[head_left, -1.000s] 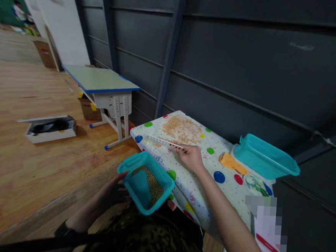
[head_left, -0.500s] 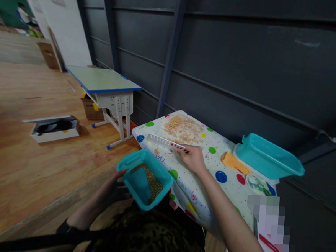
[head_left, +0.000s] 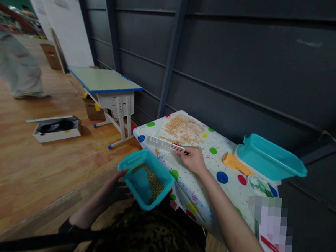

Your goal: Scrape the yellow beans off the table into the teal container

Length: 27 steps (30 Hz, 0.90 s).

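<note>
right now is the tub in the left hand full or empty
Neither: the tub is partly filled. Beans cover only part of its bottom; the rest shows bare.

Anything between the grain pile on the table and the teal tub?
Yes: the white slotted strip in the right hand crosses the gap between the grain pile and the teal tub in the left hand. Beyond a few stray grains, no other obstacle shows.
</note>
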Available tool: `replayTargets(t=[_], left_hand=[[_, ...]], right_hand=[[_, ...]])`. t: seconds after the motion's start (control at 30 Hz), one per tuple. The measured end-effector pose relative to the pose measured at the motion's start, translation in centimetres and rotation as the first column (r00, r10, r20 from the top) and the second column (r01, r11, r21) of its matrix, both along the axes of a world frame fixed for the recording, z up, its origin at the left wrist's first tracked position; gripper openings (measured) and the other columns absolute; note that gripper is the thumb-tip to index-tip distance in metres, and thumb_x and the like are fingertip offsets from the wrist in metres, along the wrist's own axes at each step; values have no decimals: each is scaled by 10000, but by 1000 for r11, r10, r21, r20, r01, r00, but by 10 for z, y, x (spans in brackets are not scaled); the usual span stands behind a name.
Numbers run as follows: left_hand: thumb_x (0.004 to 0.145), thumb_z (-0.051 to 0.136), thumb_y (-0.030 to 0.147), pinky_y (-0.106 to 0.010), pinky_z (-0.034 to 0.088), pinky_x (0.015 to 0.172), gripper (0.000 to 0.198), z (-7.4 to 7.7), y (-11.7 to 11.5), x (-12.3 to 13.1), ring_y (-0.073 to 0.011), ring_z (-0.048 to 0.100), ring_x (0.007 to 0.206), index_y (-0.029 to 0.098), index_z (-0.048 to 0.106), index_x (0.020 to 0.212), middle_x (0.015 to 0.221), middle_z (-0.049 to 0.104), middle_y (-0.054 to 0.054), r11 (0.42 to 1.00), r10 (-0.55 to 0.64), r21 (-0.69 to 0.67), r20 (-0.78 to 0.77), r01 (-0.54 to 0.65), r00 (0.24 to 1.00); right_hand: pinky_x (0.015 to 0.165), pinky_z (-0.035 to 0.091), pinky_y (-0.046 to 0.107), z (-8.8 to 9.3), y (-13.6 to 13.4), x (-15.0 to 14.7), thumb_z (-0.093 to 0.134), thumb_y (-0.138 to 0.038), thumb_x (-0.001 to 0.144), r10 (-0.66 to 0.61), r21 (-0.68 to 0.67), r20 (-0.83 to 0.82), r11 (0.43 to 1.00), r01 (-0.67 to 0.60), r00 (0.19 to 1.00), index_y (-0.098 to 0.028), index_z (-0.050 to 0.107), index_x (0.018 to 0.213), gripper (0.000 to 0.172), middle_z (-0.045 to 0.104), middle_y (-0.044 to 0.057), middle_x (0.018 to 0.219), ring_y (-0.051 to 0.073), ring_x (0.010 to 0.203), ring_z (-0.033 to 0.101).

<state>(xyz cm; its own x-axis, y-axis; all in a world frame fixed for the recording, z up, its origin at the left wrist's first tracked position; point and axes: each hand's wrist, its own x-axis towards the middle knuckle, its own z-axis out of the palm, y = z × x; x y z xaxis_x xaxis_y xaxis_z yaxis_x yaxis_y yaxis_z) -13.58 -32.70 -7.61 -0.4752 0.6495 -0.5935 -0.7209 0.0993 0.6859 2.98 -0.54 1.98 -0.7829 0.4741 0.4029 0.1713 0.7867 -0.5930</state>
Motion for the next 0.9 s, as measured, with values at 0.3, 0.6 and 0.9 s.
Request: replayTargets(t=[0.3,0.6,0.9], left_hand=[[1032,855,596,-480,701,873,451,6,1,4,-317,828,893,186,739,1179,992,826,-105,1000,-12,-4,9,12,1000],[951,901,661,-487,722,883,555,-7,3,-2,-327,834,904,182,746,1184,962,830,-101,999,-37,-2,14,37,999],[874,965,689,-447,716,815,610,-3,2,3,-297,836,880,191,740,1146,976,851,-85,1000,-4,1,-7,4,1000]], right_hand=[[603,336,321,9,-6,3,786,-418,966,25,-40,20,999,-25,999,-214,695,595,433,503,-19,556,145,577,465],[593,314,310,12,-13,4,789,-373,968,89,-42,13,995,-88,996,-213,694,633,383,519,-35,580,124,571,464],[576,317,303,13,-24,3,798,-395,976,149,-34,-8,988,-149,989,-222,671,619,417,495,-48,568,114,555,413]])
